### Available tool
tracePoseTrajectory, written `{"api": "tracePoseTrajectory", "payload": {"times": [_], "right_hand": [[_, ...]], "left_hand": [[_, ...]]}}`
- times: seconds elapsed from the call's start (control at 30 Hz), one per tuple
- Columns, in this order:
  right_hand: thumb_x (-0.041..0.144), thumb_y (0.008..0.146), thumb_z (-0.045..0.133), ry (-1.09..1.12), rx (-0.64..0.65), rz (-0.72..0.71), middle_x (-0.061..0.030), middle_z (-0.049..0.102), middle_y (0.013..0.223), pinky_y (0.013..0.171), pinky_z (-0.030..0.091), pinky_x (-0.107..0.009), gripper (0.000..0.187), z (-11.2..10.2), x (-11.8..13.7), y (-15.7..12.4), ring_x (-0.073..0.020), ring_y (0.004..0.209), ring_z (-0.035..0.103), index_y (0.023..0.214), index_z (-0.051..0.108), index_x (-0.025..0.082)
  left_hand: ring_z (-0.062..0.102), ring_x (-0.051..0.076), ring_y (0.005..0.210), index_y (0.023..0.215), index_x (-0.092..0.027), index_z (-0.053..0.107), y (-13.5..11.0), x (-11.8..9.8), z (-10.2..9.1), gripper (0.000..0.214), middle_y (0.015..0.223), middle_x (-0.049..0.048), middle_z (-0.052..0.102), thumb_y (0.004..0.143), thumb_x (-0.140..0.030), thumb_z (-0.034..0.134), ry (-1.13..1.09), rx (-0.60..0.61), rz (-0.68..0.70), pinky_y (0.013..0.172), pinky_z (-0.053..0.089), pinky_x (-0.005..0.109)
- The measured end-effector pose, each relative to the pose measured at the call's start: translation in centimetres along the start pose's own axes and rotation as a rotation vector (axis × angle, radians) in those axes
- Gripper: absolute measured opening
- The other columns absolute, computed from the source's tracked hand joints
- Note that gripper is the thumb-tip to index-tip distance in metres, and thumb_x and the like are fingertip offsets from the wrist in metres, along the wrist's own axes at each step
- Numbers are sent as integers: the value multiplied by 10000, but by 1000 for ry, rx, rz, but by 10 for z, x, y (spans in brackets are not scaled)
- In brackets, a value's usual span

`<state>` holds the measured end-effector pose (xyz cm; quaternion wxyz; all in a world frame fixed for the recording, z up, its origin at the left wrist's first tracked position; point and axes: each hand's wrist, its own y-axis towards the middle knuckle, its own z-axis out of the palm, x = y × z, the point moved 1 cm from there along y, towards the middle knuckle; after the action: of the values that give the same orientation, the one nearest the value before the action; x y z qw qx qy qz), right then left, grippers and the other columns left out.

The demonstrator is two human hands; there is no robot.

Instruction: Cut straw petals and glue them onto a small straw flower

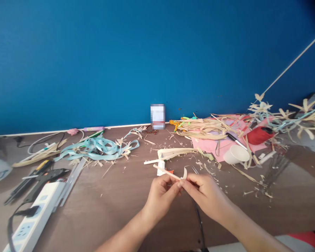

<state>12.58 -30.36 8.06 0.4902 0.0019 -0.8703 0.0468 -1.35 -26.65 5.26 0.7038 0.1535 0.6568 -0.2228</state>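
Observation:
Above the near middle of the brown table, my left hand [160,194] and my right hand [204,190] meet at the fingertips. Both pinch a narrow pale strip of dried husk [168,172], whose far end points up and left. A short curled end [185,172] of it stands up by my right fingers. Just beyond my hands lies a wider folded piece of husk [177,153], next to a small white tag-like piece [161,168]. Thin metal tips [195,170] show beside my right hand; the rest of that tool is hidden.
At left are a white power strip [43,206], a black glue gun [46,178], clear glue sticks [72,183] and light blue ribbon [94,147]. At right are a husk pile [202,127], a paper cup [236,154] and a red spool [257,135]. A black cable [198,217] runs between my arms.

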Motion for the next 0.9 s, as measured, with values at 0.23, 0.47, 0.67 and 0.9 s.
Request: {"api": "tracePoseTrajectory", "payload": {"times": [0.23, 0.47, 0.67, 0.9], "right_hand": [[483, 783, 479, 560, 243, 271, 95, 280, 330, 330, 133, -190, 422, 10, -7, -2, -36, 305, 219, 524, 517, 151], [493, 727, 554, 952, 422, 531, 114, 296, 258, 254, 122, -145, 425, 13, -12, -1, -1, 218, 139, 496, 516, 138], [463, 753, 541, 992, 489, 569, 111, 300, 260, 249, 122, -135, 416, 9, -14, -3, 0, 218, 133, 500, 523, 133], [477, 736, 555, 1025, 384, 508, 117, 281, 271, 266, 113, -144, 395, -7, -14, 0, -5, 231, 130, 524, 520, 146]], "left_hand": [[527, 110, 575, 655, -131, 593, -8, -7, -7, 160, 601, 24, 614, 779, -208, 527, 286, 84, 309, 584, 404, 205], [531, 112, 582, 679, -128, 597, -6, -5, -11, 147, 630, 36, 626, 781, -206, 525, 259, 116, 291, 580, 407, 205], [500, 100, 571, 695, -124, 599, -9, -4, -13, 133, 623, 32, 603, 776, -203, 528, 311, 116, 305, 567, 386, 197], [443, 88, 527, 646, -125, 577, -9, -7, -13, 182, 565, 12, 542, 763, -260, 541, 281, 65, 228, 515, 351, 195]]}}
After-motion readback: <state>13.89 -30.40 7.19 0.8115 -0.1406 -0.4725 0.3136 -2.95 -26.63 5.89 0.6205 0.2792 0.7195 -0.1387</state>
